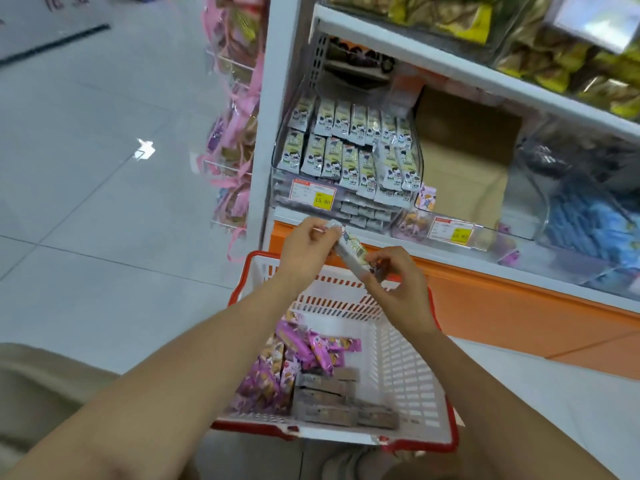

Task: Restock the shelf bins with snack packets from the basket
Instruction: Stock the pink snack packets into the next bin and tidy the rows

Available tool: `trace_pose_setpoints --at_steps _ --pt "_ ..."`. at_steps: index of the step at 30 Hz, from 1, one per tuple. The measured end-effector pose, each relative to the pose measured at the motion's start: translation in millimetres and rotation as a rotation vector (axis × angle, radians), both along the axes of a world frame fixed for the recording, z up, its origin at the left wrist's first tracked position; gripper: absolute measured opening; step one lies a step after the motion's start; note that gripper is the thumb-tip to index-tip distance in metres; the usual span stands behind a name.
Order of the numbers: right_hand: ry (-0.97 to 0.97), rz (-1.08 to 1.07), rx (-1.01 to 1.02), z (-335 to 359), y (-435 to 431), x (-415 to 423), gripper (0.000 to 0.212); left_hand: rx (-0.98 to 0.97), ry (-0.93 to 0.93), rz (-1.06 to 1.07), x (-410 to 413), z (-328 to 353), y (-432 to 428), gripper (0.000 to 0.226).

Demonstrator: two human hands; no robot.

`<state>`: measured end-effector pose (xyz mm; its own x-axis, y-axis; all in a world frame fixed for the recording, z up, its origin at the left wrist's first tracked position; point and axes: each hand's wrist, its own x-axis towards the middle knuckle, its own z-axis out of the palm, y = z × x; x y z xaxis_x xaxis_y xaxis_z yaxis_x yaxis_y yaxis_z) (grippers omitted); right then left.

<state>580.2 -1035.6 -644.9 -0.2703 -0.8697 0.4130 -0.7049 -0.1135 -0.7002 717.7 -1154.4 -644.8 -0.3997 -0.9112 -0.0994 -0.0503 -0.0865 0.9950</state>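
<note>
Pale tiled shop floor [86,202]; clear plastic shelf bin [346,204] of pale-green packets at 12 o'clock. Left hand [304,249] and right hand [403,289] each pinch an end of a pale-green snack packet [350,251] above the white-and-red plastic basket [408,375] at 6 o'clock.

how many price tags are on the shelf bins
2. The left price tag is on the full bin of green-and-white packets; the right price tag is on the mostly empty bin beside it. Others farther right may be hidden.
</note>
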Motion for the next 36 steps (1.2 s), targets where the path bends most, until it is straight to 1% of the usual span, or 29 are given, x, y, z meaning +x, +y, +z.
trace_pose_setpoints --at_steps 3,4,6,8,11,14,16,18,23,26,28,31,34,36 --pt "-0.01 -0.053 -0.071 24 -9 1 0.021 -0.544 -0.272 0.054 13 10 -6 0.024" --pt "-0.008 -0.072 -0.096 33 -14 0 0.021 -0.692 -0.329 0.095 17 12 -11 0.025" --pt "0.017 -0.122 -0.132 51 -28 -3 0.023 -0.913 -0.417 0.135 25 15 -25 0.028" --pt "0.018 -0.166 -0.142 66 -46 -7 0.025 -1.043 -0.525 0.087 26 16 -38 0.039" --pt "-0.01 -0.228 -0.117 81 -79 -18 0.027 -1.056 -0.687 -0.031 25 21 -51 0.058" --pt "0.102 -0.275 -0.075 92 -107 -27 0.027 -1.07 -0.81 -0.088 23 19 -60 0.066" --pt "0.214 -0.293 -0.041 97 -121 -28 0.027 -1.093 -0.848 -0.089 23 16 -64 0.066" --pt "0.301 -0.309 0.0 98 -132 -28 0.027 -1.118 -0.853 -0.076 23 13 -66 0.066" --pt "0.423 -0.336 0.136 87 -149 -33 0.029 -1.138 -0.825 -0.063 22 10 -68 0.067" --pt "0.426 -0.354 0.155 85 -148 -34 0.028 -1.125 -0.826 -0.081 22 10 -66 0.067" --pt "0.409 -0.341 0.158 87 -144 -31 0.033 -1.115 -0.83 -0.09 23 12 -63 0.068" --pt "0.36 -0.272 0.096 91 -129 -27 0.035 -1.153 -0.788 -0.073 25 14 -55 0.066" --pt "0.352 -0.261 -0.021 90 -103 -23 0.027 -1.223 -0.773 -0.04 25 14 -43 0.059" --pt "0.341 -0.249 -0.056 81 -82 -22 0.021 -1.266 -0.759 -0.014 23 12 -32 0.051"
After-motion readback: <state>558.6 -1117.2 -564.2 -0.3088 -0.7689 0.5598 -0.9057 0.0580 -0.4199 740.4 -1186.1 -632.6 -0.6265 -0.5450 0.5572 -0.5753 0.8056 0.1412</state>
